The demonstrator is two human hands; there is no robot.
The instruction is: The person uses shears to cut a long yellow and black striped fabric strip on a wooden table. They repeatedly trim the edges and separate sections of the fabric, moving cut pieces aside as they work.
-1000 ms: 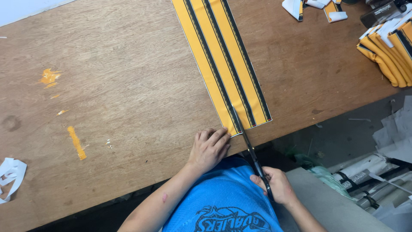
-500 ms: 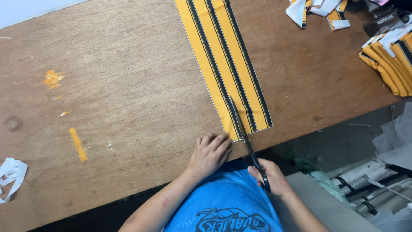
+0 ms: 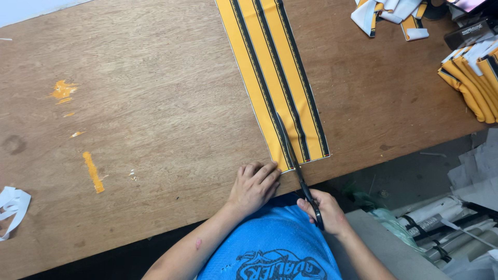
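Spanning nearly the whole view is a brown wooden table [image 3: 155, 103], scuffed, w/ orange paint smears on its left part. On it lies a long strip of yellow fabric w/ black stripes [image 3: 275, 72], running from the top edge down toward the near edge, its cut end almost at the table's front. At far right sits a stack of folded yellow pieces [image 3: 469, 83], well apart from the strip; above it, top right, a loose heap of yellow-and-white scraps [image 3: 386, 15]. A white scrap [image 3: 13, 207] lies at the far left edge. Beyond the table's right corner, lower down, white rolls [image 3: 441, 228] rest on the floor area.

Person in a blue shirt [image 3: 270, 249] works at the near edge. Left hand [image 3: 254, 186] lies flat on the table, fingers spread, fingertips touching the strip's lower left corner, pinning it. Right hand [image 3: 324, 212] is closed around the black handles of the scissors [image 3: 295, 166], just off the table edge. Blades point up along the strip, lying in its left black stripe, approx. a third of the visible length in; blade gap too thin to tell.
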